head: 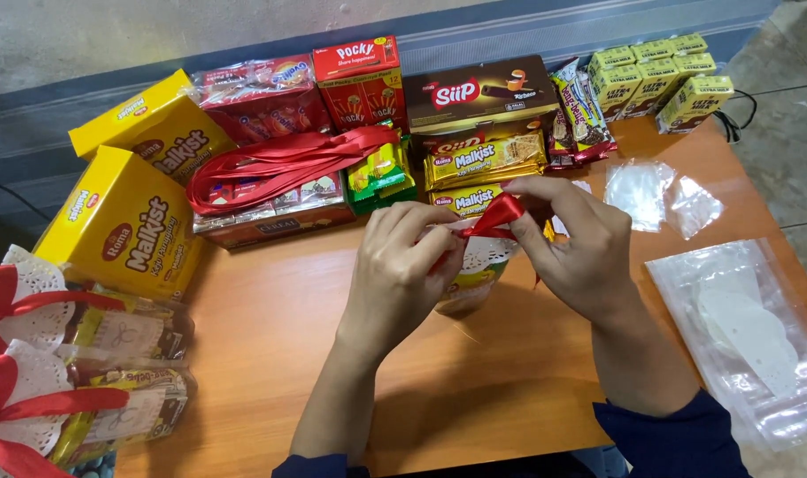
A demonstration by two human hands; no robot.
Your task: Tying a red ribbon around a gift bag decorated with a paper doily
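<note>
Both my hands are up over the middle of the orange wooden desk, working a shiny red ribbon on top of a small clear-wrapped snack bundle with a white lacy doily. My left hand is curled in narrow, fingertips pinched on the ribbon right at the bundle's top. My right hand is pinching the ribbon's red loop between thumb and forefinger, just to the right of the bundle's top. The bundle itself sits on the desk between my two hands, mostly hidden behind them.

Everything else, going by that bundle: straight behind it is a stack of yellow cracker packets, and behind those a dark brown box of wafer sticks. Back and to the left lies a loose heap of more red ribbon draped over a foil-wrapped tray of snacks, with a red box of biscuit sticks further back. Far left are two big yellow cracker boxes, and in the near left corner two finished bundles tied with red bows. Back right is a cluster of small green-yellow milk cartons. To the right lie a few empty clear plastic bags, and near right a larger clear bag holding white doilies.
</note>
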